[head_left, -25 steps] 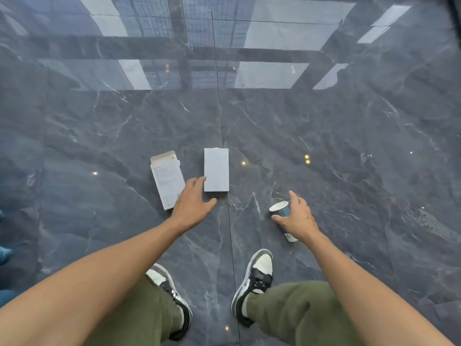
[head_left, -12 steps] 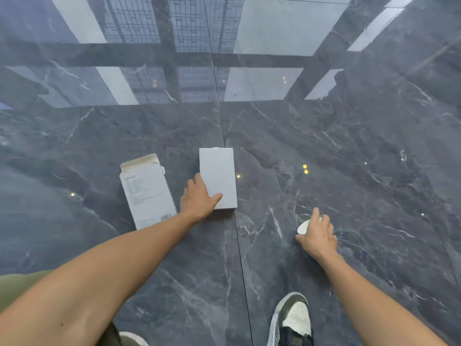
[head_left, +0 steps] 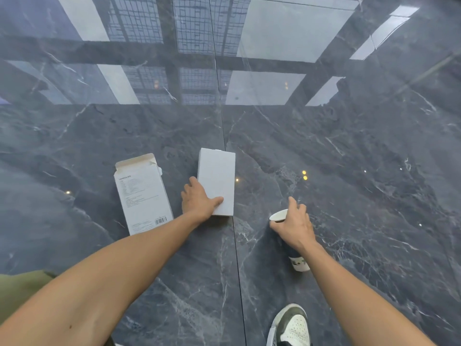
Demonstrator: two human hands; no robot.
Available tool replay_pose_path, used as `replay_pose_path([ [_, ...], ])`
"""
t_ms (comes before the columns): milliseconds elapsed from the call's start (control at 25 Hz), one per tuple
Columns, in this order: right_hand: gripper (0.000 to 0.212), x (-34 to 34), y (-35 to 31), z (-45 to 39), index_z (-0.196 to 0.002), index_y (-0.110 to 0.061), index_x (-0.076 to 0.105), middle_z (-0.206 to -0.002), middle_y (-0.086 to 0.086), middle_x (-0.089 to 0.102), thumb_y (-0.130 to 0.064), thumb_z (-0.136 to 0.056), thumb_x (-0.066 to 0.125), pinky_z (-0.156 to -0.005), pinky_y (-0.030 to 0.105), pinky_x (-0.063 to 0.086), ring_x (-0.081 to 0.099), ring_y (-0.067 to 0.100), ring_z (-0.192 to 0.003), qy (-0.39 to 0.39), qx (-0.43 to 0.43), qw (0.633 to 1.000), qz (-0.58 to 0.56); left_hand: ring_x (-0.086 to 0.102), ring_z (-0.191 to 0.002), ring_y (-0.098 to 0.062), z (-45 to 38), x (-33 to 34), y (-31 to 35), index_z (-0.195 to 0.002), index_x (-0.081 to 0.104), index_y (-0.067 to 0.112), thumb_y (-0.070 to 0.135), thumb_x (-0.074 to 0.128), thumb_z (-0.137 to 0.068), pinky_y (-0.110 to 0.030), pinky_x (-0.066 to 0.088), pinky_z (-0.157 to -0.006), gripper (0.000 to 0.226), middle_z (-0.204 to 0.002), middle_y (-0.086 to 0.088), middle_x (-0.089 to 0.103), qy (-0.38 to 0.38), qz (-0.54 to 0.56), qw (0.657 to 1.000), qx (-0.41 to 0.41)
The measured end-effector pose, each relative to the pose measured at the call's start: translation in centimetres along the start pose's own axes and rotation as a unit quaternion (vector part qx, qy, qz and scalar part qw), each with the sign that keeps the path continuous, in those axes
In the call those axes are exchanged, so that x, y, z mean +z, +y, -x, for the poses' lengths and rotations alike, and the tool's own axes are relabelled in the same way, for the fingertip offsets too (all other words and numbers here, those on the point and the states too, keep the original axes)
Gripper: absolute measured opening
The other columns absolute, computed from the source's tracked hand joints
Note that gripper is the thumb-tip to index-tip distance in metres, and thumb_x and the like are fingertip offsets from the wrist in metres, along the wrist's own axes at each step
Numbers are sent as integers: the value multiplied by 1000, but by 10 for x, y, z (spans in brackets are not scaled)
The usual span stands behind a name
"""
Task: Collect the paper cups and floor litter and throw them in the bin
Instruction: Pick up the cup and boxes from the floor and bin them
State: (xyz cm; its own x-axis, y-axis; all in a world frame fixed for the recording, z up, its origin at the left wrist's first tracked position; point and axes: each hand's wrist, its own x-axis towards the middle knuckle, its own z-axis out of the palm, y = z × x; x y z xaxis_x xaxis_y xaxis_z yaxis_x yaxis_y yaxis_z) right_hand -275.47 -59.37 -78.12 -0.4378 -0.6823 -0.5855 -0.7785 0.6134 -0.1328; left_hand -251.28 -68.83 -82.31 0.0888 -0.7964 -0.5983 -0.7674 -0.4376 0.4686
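Low over a polished dark marble floor [head_left: 349, 171], a person's left hand [head_left: 197, 199] grips the near corner of a plain white box [head_left: 217, 179], thumb across its top and fingers down its left side. Just left of it lies a flattened white carton [head_left: 143, 193], printed and barcoded, flap open. The right hand [head_left: 294, 224] is closed around a paper cup [head_left: 279, 216] held tilted, its open rim pointing away. A green-and-white sneaker [head_left: 290, 325] stands below.
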Motion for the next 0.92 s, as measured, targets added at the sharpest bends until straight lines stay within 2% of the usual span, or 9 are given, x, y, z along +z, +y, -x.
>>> replay_pose_path([
  [80, 91, 1, -20, -2, -155, -18, 24, -139, 13, 40, -46, -83, 72, -98, 46, 45, 50, 39, -126, -20, -25, 999, -39, 57, -121, -39, 0, -7, -2, -125, 39, 7, 32, 88, -79, -48, 49, -99, 72, -130, -17, 56, -6, 45, 999, 18],
  [160, 94, 1, -39, -3, -156, -20, 23, -140, 11, 39, -51, -82, 71, -98, 45, 45, 50, 36, -126, -35, -49, 996, -61, 56, -120, -35, -1, -21, -7, -130, 41, 7, 28, 84, -82, -43, 48, -96, 68, -130, -14, 53, -9, 79, 996, 32],
  [280, 94, 0, -72, -1, -156, -27, 22, -141, 7, 39, -56, -79, 67, -98, 43, 47, 51, 29, -118, -61, -77, 991, -88, 59, -114, -28, -2, -58, -21, -129, 53, 9, 29, 81, -86, -38, 50, -94, 55, -127, -10, 58, 9, 151, 988, 36],
  [400, 89, 1, -110, 3, -151, -37, 29, -146, 2, 42, -58, -74, 69, -97, 42, 49, 53, 25, -117, -97, -101, 982, -129, 67, -104, -21, 2, -99, -46, -118, 57, 16, 19, 82, -86, -37, 57, -89, 41, -115, -1, 69, 49, 302, 952, 24],
  [480, 80, 4, -136, 6, -140, -45, 38, -145, -2, 49, -59, -69, 70, -90, 35, 46, 55, 20, -117, -121, -122, 971, -169, 69, -91, -14, 3, -123, -66, -111, 57, 18, 13, 82, -87, -25, 56, -74, 35, -106, 3, 70, 85, 368, 926, -6],
  [600, 101, 16, -170, 9, -153, -35, 34, -138, -3, 53, -61, -63, 73, -87, 31, 47, 57, 18, -117, -185, -137, 950, -211, 69, -81, -10, 7, -144, -95, -110, 62, 11, 25, 82, -89, -21, 51, -61, 32, -102, 1, 73, 135, 437, 886, -69],
  [720, 103, 34, -195, 17, -154, -30, 35, -135, -4, 57, -59, -64, 77, -90, 33, 52, 62, 17, -116, -240, -161, 932, -217, 71, -86, -14, 14, -145, -128, -114, 65, 9, 40, 83, -87, -25, 54, -66, 45, -102, 2, 74, 149, 463, 867, -111],
  [840, 104, 50, -207, 26, -153, -29, 36, -130, -9, 59, -59, -63, 79, -87, 30, 50, 62, 10, -113, -275, -170, 919, -224, 72, -98, -23, 19, -134, -153, -120, 65, 5, 43, 82, -88, -35, 59, -77, 52, -111, -4, 75, 127, 454, 871, -137],
  [920, 102, 60, -209, 29, -151, -27, 41, -133, -6, 59, -60, -62, 80, -92, 32, 50, 62, 11, -116, -281, -169, 917, -228, 71, -96, -22, 22, -124, -163, -120, 64, 5, 42, 81, -88, -32, 56, -72, 52, -113, -6, 74, 123, 439, 879, -141],
])
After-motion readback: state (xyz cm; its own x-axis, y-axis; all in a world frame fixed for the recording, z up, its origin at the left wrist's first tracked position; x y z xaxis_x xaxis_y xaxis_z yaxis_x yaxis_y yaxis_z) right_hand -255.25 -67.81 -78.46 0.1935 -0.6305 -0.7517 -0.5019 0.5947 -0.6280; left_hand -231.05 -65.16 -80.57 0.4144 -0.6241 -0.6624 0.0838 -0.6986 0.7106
